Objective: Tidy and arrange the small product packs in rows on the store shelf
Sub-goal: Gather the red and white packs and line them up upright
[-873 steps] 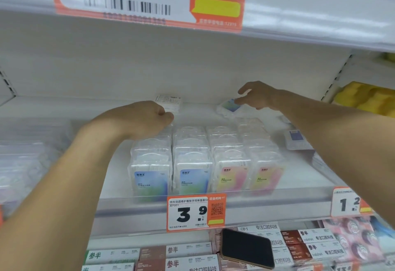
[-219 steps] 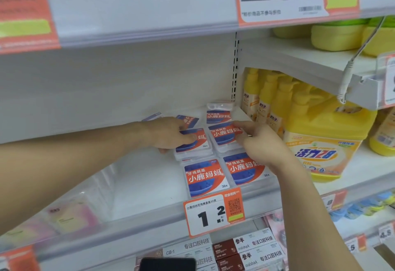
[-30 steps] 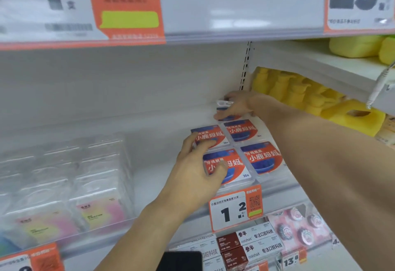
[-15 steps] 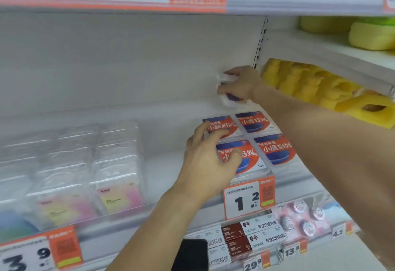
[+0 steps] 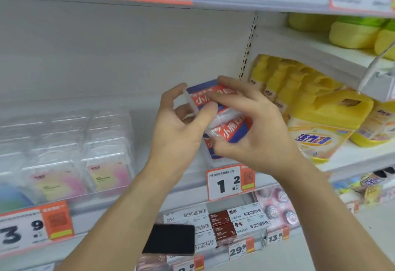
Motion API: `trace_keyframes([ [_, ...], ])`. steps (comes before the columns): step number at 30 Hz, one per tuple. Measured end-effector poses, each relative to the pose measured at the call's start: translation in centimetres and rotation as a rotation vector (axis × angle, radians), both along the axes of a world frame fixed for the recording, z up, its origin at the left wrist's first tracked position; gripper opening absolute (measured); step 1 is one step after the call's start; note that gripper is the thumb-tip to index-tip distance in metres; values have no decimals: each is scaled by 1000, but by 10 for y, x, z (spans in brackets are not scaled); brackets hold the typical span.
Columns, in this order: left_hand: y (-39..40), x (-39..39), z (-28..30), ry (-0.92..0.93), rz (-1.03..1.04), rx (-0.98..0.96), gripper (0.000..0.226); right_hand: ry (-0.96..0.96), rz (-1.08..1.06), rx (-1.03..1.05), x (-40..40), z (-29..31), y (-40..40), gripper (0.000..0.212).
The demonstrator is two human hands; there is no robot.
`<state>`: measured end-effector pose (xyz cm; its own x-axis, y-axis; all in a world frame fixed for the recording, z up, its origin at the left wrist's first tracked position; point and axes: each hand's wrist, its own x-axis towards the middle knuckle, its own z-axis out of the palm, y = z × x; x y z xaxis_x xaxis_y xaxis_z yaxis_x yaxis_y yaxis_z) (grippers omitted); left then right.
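Two small clear packs with red and blue labels are held together above the shelf: an upper pack (image 5: 206, 96) and a lower pack (image 5: 234, 131). My left hand (image 5: 179, 127) grips the upper pack from the left, thumb on its label. My right hand (image 5: 252, 129) curls its fingers round both packs from the right. Another red and blue pack (image 5: 210, 145) lies on the white shelf (image 5: 166, 163) below my hands, mostly hidden by them.
Clear packs with pastel labels (image 5: 106, 174) stand in rows at the left of the shelf. Yellow detergent jugs (image 5: 329, 121) fill the bay to the right. A price tag reading 1.2 (image 5: 229, 182) hangs on the shelf edge. A black phone (image 5: 171, 239) rests on boxes below.
Both hands have lifted off the shelf and come together. My right hand brought a pack forward from the back, and my left hand now grips a pack too, held up in front of me.
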<state>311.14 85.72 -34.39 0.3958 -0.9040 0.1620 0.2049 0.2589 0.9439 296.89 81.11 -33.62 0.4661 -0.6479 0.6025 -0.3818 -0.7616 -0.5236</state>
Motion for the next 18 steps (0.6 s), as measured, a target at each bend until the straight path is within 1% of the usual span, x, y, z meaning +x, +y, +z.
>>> trace_keyframes([
  [2,4,-3,-4,-15,-17,-7,61,-25,-44,16,-8,-8,5,90],
  [5,5,-3,-7,-13,3,-25,63,-130,-127,213,-28,-16,6,98],
  [6,4,-2,-8,-36,12,-29,66,-174,-172,252,-34,-18,5,96],
  [7,5,-2,-10,-62,12,-33,69,-232,-243,249,-40,-20,3,89],
  [9,6,-2,-13,-124,4,-14,71,-362,-420,188,-50,-18,-5,68],
  [11,8,-5,-17,-196,18,42,68,-428,-515,164,-56,-15,-12,54],
  [13,9,-8,-22,-282,39,86,66,-367,-530,175,-59,-15,-18,48],
  [15,8,-10,-27,-438,73,123,64,-268,-528,200,-59,-18,-22,43],
  [18,8,-13,-30,-675,133,186,57,-195,-538,275,-58,-29,-27,47],
])
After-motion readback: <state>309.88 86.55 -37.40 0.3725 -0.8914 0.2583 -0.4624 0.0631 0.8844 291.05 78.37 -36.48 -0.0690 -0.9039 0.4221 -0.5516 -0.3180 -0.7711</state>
